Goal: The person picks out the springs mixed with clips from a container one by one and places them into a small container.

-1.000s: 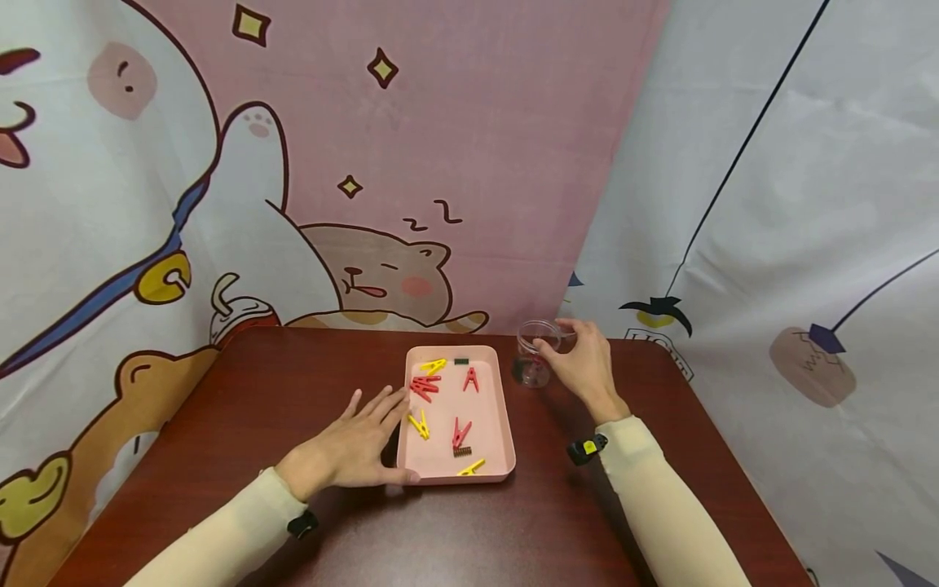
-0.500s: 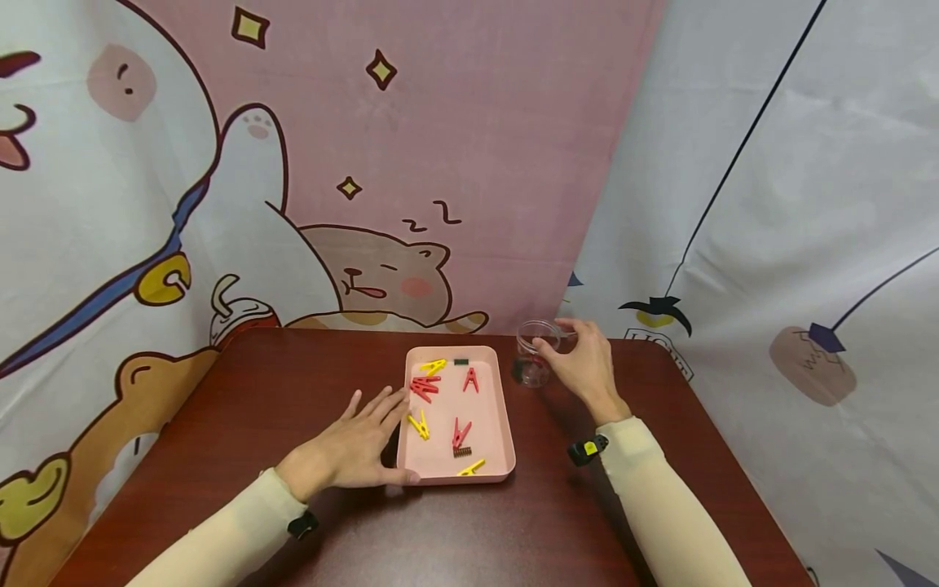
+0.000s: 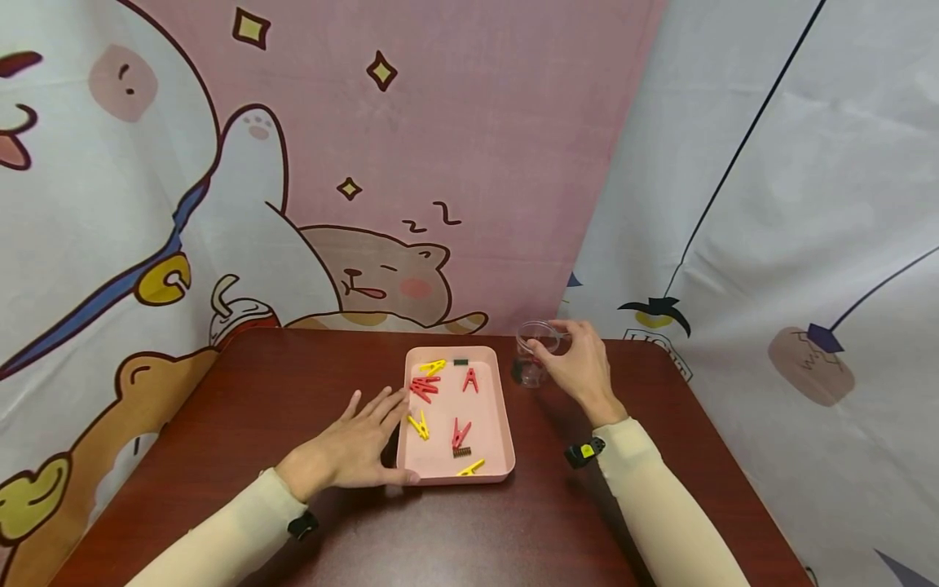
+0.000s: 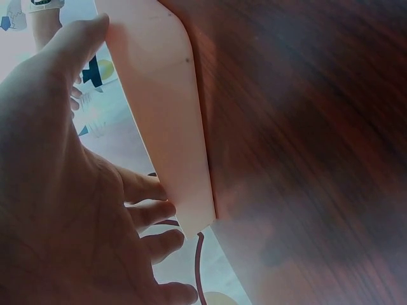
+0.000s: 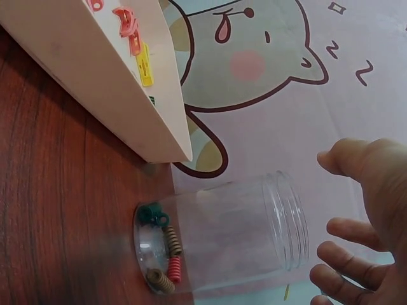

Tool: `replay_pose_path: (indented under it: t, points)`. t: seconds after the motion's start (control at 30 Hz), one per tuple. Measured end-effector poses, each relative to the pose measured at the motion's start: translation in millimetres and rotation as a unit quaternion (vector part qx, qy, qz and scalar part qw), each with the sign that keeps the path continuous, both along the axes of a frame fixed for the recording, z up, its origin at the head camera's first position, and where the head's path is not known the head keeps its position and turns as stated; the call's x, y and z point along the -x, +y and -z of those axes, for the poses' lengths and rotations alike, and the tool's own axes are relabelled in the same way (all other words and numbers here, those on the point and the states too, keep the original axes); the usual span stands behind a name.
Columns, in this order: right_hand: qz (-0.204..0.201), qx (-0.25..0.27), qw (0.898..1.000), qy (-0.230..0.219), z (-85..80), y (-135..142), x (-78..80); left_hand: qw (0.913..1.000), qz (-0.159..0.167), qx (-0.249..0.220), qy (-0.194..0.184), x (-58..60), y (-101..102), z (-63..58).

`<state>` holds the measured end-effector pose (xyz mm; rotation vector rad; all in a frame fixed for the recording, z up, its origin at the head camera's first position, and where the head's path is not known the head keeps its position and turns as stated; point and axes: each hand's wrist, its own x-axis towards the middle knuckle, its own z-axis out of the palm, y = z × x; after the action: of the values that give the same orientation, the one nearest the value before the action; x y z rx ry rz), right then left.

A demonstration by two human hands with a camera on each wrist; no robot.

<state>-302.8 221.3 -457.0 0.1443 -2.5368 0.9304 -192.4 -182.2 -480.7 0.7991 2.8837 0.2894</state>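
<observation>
My left hand (image 3: pixel 352 444) lies spread along the left side of a pink tray (image 3: pixel 493 469), fingertips and thumb touching its rim. In the left wrist view, that hand (image 4: pixel 70 184) has its fingers against the tray's outer wall (image 4: pixel 152 76). Beside the tray's far right corner stands a clear jar (image 3: pixel 530 371), upright and without a lid. My right hand (image 3: pixel 583 367) is at the jar's mouth. Seen from the right wrist, its fingers are parted and hold nothing. Green coils (image 5: pixel 151 215), brown springs (image 5: pixel 172 241) and a red spring (image 5: pixel 175 269) lie on the jar's bottom.
Inside the tray are red clothespins (image 3: pixel 424 387), yellow clothespins (image 3: pixel 420 425), a dark green spring (image 3: pixel 460 362) and a brown spring (image 3: pixel 462 452). The wooden table (image 3: pixel 293 383) meets a cartoon-printed curtain (image 3: pixel 477 147) at its far edge.
My right hand has shifted slightly to the left, its thumb a little lower over the jar's rim. The left hand and the tray have not moved.
</observation>
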Motion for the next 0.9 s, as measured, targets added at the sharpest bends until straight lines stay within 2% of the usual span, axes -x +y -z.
replay_pose_path:
  t: [0.23, 0.47, 0.7, 0.9]
  points:
    - [-0.008, -0.014, 1.0, 0.004, 0.5, -6, -2.8, 1.0, -0.001, 0.003, -0.003, -0.3, 0, -1.3]
    - [-0.037, -0.032, 0.999, 0.014, -1.9, -13, -9.6, 1.0, 0.001, 0.002, -0.002, -0.1, 0, -0.3]
    - [-0.103, -0.051, 0.993, 0.033, -3.3, -20, -14.5, 1.0, 0.001, 0.001, -0.004, -0.6, 0, -0.7]
    - [-0.188, -0.08, 0.978, 0.051, -0.8, -26, -15.7, 1.0, -0.001, 0.0, -0.006, -1.0, 0, -0.4]
